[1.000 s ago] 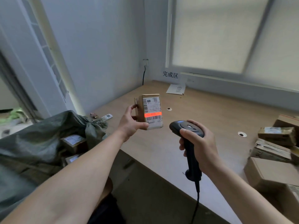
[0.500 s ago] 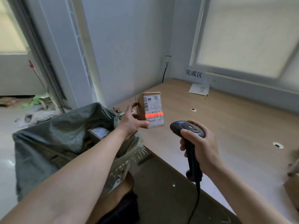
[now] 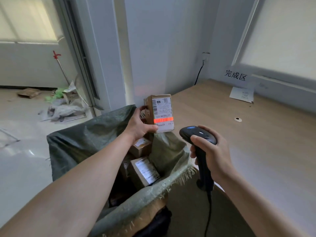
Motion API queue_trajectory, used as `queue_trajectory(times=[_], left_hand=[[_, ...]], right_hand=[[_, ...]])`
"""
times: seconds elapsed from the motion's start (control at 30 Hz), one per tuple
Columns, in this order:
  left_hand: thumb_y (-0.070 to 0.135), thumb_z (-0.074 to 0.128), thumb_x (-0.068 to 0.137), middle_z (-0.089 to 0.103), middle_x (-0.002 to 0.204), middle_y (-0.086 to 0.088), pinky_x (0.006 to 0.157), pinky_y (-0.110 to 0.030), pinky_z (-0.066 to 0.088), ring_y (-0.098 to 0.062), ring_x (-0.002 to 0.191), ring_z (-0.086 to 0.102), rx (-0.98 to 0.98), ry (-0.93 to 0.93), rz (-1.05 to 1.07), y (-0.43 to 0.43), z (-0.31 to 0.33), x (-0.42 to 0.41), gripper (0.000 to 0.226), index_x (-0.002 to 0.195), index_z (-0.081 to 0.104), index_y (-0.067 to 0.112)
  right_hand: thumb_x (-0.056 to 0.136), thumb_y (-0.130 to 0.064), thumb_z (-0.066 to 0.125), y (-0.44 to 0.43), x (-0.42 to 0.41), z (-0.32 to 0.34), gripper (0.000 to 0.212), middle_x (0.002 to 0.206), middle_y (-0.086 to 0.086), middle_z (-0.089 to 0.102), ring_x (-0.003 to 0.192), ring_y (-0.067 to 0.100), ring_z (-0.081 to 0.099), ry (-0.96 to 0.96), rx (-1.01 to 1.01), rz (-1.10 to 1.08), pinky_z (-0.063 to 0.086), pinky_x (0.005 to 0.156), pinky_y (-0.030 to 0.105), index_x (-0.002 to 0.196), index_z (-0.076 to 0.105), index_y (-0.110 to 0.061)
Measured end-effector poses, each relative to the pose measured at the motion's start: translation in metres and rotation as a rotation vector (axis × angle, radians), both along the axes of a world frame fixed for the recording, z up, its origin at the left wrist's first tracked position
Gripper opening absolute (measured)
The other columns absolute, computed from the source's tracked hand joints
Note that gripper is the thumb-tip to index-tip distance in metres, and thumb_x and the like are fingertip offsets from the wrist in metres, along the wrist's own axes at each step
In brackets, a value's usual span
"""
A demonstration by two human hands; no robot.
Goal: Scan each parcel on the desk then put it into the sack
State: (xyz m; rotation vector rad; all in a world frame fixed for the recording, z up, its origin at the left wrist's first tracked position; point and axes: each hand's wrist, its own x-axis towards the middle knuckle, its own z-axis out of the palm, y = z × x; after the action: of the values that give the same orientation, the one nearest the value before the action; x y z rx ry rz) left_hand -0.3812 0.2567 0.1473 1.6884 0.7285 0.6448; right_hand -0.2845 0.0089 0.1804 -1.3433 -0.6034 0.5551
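One parcel [image 3: 161, 113], seemingly above the sack [image 3: 150, 189] rim

Rear of the small brown cardboard parcel [image 3: 149, 104]: covered by my left hand [image 3: 138, 128], whose fingers mostly lie behind it. Fine print on its white label [image 3: 162, 106]: too small to read. Grip of the black handheld scanner [image 3: 198, 135]: largely hidden inside my right hand [image 3: 214, 155]; its cable [image 3: 209, 211] runs off the lower edge. My left forearm [image 3: 95, 171] masks part of the green woven sack [image 3: 82, 142].

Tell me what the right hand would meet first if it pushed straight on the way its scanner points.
Probably the parcel in the left hand: the scanner throws its red line on that label.
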Motion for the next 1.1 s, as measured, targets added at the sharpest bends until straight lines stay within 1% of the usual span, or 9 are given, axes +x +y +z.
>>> queue_trajectory(times=[0.07, 0.23, 0.33, 0.5, 0.67, 0.73, 0.83, 0.93, 1.1], left_hand=[[0.003, 0.089, 0.066, 0.064, 0.122, -0.005, 0.095, -0.048, 0.057, -0.028, 0.116, 0.063, -0.014, -0.004, 0.001, 0.013, -0.002, -0.009, 0.084, 0.135, 0.046, 0.023], [0.017, 0.088, 0.054, 0.067, 0.121, -0.005, 0.093, -0.053, 0.057, -0.028, 0.111, 0.067, -0.041, 0.004, 0.033, 0.037, -0.004, -0.030, 0.086, 0.129, 0.049, 0.032], [0.016, 0.088, 0.055, 0.068, 0.120, -0.008, 0.090, -0.055, 0.058, -0.029, 0.108, 0.069, -0.047, 0.004, 0.049, 0.048, -0.006, -0.040, 0.083, 0.126, 0.049, 0.037], [0.001, 0.085, 0.060, 0.066, 0.120, -0.012, 0.085, -0.056, 0.060, -0.031, 0.104, 0.071, -0.077, -0.019, 0.071, 0.059, -0.008, -0.054, 0.082, 0.126, 0.049, 0.035], [-0.011, 0.078, 0.071, 0.062, 0.124, -0.015, 0.081, -0.052, 0.062, -0.031, 0.109, 0.068, -0.066, -0.005, 0.073, 0.063, -0.011, -0.064, 0.078, 0.131, 0.045, 0.027], [-0.009, 0.079, 0.069, 0.062, 0.124, -0.014, 0.082, -0.052, 0.062, -0.033, 0.110, 0.067, -0.078, -0.011, 0.089, 0.063, -0.009, -0.067, 0.079, 0.130, 0.045, 0.029], [0.007, 0.083, 0.058, 0.062, 0.122, -0.007, 0.086, -0.052, 0.060, -0.031, 0.111, 0.066, -0.068, 0.012, 0.120, 0.065, -0.009, -0.071, 0.084, 0.129, 0.046, 0.032], [0.003, 0.081, 0.056, 0.067, 0.116, -0.011, 0.085, -0.053, 0.060, -0.031, 0.105, 0.069, -0.054, 0.116, 0.074, 0.069, -0.005, -0.075, 0.090, 0.136, 0.047, 0.029], [-0.006, 0.078, 0.066, 0.061, 0.110, -0.005, 0.090, -0.045, 0.058, -0.021, 0.101, 0.063, 0.083, 0.527, -0.102, 0.076, 0.016, -0.079, 0.099, 0.149, 0.042, 0.033]], right_hand=[[0.068, -0.022, 0.075, 0.016, -0.006, -0.003, 0.057, 0.064, 0.017, 0.061, 0.053, 0.028, 0.053, 0.000, -0.002, 0.013, 0.040, 0.046, 0.028, 0.123, 0.064, -0.009], [0.068, -0.023, 0.076, 0.046, -0.018, -0.008, 0.057, 0.063, 0.014, 0.062, 0.052, 0.026, 0.055, 0.001, -0.019, 0.042, 0.040, 0.045, 0.026, 0.123, 0.065, -0.011], [0.068, -0.022, 0.076, 0.059, -0.024, -0.010, 0.053, 0.061, 0.014, 0.061, 0.050, 0.026, 0.055, 0.002, -0.023, 0.063, 0.040, 0.045, 0.027, 0.120, 0.066, -0.013], [0.068, -0.023, 0.076, 0.074, -0.029, -0.011, 0.056, 0.063, 0.013, 0.062, 0.052, 0.026, 0.057, 0.007, -0.037, 0.101, 0.041, 0.044, 0.028, 0.122, 0.066, -0.013], [0.068, -0.023, 0.077, 0.084, -0.031, -0.014, 0.059, 0.063, 0.012, 0.063, 0.053, 0.027, 0.057, 0.013, -0.041, 0.139, 0.042, 0.046, 0.027, 0.125, 0.065, -0.012], [0.068, -0.023, 0.077, 0.087, -0.031, -0.015, 0.061, 0.064, 0.012, 0.064, 0.053, 0.027, 0.058, 0.012, -0.050, 0.150, 0.043, 0.047, 0.028, 0.127, 0.064, -0.012], [0.068, -0.022, 0.077, 0.091, -0.031, -0.015, 0.063, 0.064, 0.011, 0.065, 0.053, 0.027, 0.058, 0.009, -0.054, 0.155, 0.043, 0.046, 0.029, 0.129, 0.063, -0.013], [0.068, -0.023, 0.078, 0.092, -0.030, -0.013, 0.066, 0.072, 0.010, 0.069, 0.057, 0.027, 0.062, -0.031, -0.069, 0.187, 0.045, 0.048, 0.028, 0.132, 0.061, -0.013], [0.064, -0.022, 0.082, 0.093, -0.031, -0.010, 0.071, 0.092, 0.011, 0.072, 0.064, 0.020, 0.068, -0.112, -0.113, 0.259, 0.053, 0.058, 0.026, 0.131, 0.061, -0.017]])
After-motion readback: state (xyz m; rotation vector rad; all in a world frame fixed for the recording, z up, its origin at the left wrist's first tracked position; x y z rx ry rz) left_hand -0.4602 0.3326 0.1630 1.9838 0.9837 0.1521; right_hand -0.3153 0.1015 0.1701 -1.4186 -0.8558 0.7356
